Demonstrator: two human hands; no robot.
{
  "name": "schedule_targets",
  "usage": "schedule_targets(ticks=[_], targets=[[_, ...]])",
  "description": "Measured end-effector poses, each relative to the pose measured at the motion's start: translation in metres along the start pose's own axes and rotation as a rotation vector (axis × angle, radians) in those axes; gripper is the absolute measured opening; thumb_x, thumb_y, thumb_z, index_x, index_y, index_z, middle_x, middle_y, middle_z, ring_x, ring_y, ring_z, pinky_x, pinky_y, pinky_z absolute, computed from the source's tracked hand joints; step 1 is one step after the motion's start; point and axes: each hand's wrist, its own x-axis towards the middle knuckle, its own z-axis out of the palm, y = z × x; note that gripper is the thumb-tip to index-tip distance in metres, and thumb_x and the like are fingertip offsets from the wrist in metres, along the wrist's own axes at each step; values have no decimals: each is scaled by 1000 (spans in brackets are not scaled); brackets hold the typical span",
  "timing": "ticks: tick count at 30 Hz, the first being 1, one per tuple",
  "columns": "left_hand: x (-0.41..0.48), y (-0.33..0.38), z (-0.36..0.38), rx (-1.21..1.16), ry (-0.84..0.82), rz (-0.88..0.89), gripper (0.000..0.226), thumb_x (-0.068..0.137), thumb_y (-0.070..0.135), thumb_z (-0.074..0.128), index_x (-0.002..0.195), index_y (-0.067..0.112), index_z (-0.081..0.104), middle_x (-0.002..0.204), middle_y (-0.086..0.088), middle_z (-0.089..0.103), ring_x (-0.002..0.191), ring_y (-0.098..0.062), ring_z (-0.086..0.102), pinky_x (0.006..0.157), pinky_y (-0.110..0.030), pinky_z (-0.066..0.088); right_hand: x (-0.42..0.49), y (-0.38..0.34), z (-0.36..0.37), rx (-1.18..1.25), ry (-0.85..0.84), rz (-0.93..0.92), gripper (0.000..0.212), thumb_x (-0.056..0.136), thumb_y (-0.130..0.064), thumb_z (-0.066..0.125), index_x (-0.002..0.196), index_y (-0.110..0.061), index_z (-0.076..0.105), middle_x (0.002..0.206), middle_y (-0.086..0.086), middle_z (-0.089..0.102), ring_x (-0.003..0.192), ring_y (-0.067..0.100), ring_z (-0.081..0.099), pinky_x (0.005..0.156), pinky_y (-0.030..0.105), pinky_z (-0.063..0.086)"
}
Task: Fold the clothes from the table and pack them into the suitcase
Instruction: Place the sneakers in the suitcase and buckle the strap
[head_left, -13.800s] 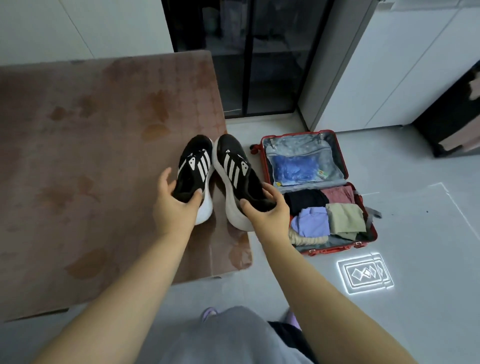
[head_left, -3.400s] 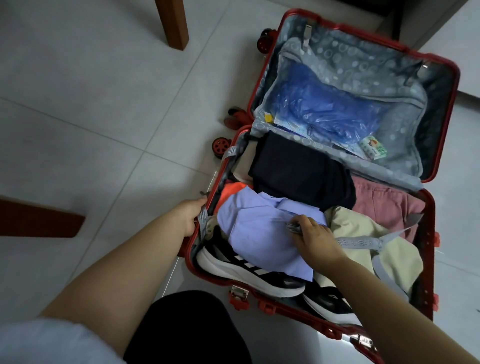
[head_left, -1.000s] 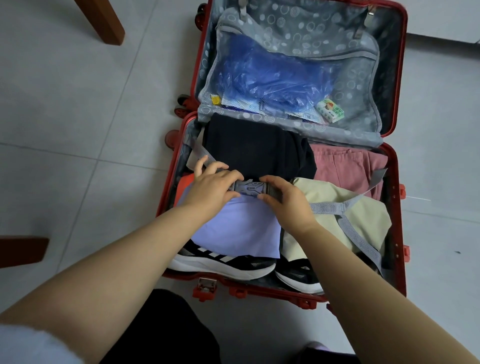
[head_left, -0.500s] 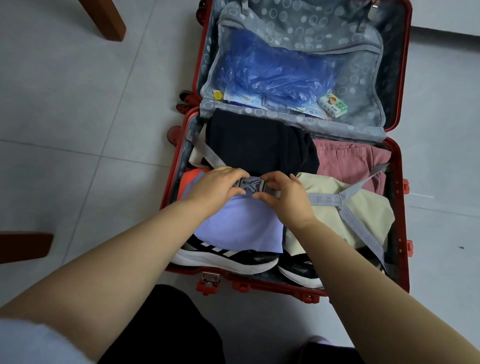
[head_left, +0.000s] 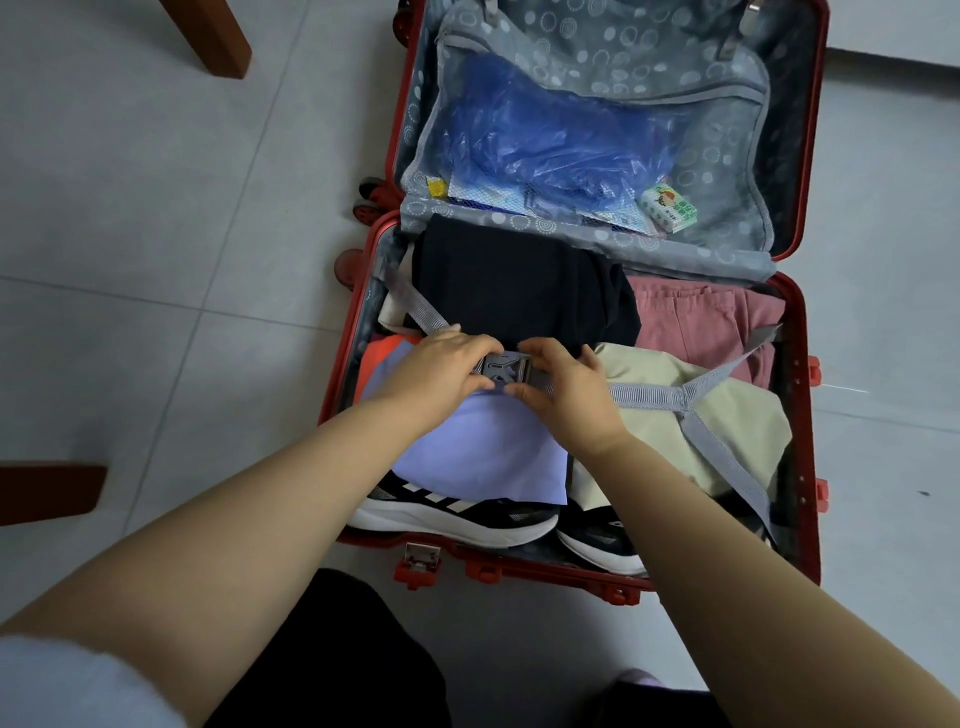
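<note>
Suitcase (head_left: 810, 426): lies open on floor, packed with folded clothes (head_left: 524, 291)
Left hand (head_left: 441, 371): pinches buckle (head_left: 501, 370)
Right hand (head_left: 569, 395): pinches buckle's other side

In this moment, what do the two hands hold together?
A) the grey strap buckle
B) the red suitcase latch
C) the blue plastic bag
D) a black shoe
A: the left hand and the right hand pinch the grey buckle between them, above the lilac garment.
</note>
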Motion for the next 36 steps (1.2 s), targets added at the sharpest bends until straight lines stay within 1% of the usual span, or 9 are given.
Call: schedule_targets(ticks=[4, 7, 10, 13, 17, 23, 27, 30, 36], targets=[[-1, -6, 5, 145, 61, 71, 46, 90, 26, 60, 133, 12, 51, 128, -6, 58, 134, -21, 35, 114, -27, -7, -12, 21, 2, -294, 136, -72, 61, 78, -48, 55, 126, -11, 51, 117, 9, 58, 112, 25, 46, 107, 45, 18], [-6, -16, 18, 329, -90, 76, 64, 97, 42, 38, 150, 20, 11, 155, 8, 22, 146, -15, -4, 112, -40, -18, -27, 40, 4, -485, 193, -62, 56, 80, -50, 44, 126, -17, 47, 115, 15, 57, 106, 36, 50, 104, 50, 17], [-10, -22, 29, 456, -205, 61, 69, 95, 56, 15, 138, 25, -29, 154, 14, -20, 131, -10, -38, 106, -44, -26, -40, 48, 10, -594, -74, 10, 76, 81, -66, 22, 148, -30, 21, 146, 17, 37, 131, 42, 32, 107, 52, 2], [-11, -31, 37, 484, -105, 140, 71, 84, 61, -1, 139, 27, -32, 148, 13, -28, 127, -8, -46, 103, -40, -33, -40, 47, 14, -580, -284, 137, 91, 58, -84, -16, 139, -44, -19, 159, 2, -12, 144, 32, -11, 105, 51, -19], [-11, -39, 44, 532, -242, 165, 85, 69, 74, -21, 136, 25, -35, 142, 12, -38, 123, -10, -50, 95, -37, -39, -33, 48, 16, -594, -354, 162, 114, 38, -79, -42, 144, -46, -16, 156, -2, -23, 144, 28, -18, 110, 54, -15], [-8, -37, 44, 554, -315, 181, 95, 56, 72, -40, 136, 20, -35, 142, 4, -41, 117, -18, -56, 96, -42, -36, -45, 38, 1, -512, -319, 181, 91, 63, -84, -9, 141, -37, -20, 157, 4, -20, 145, 30, -14, 114, 47, -11], [1, -27, 27, 551, -17, 347, 71, 87, 56, 27, 148, 19, 18, 147, -10, 28, 135, -40, 20, 113, -43, -2, -67, 32, -4, -557, -233, 257, 81, 72, -74, 2, 138, -34, -22, 155, 4, -22, 143, 38, -13, 112, 54, -9], [22, -16, 7, 510, 11, 232, 81, 87, 63, 31, 150, 18, 5, 156, -10, 11, 141, -36, 5, 113, -45, -9, -71, 18, -10, -571, -271, 364, 83, 88, -69, 28, 136, -33, -30, 153, 4, -29, 142, 38, -20, 112, 56, -9], [29, -20, 10, 595, -461, 53, 107, 75, 81, 36, 146, 24, -20, 152, -2, -32, 138, -35, -29, 111, -53, -13, -67, -5, -7, -391, -461, 494, 83, 91, -58, 44, 148, -38, -12, 157, 3, -21, 144, 35, 5, 113, 54, 11]])
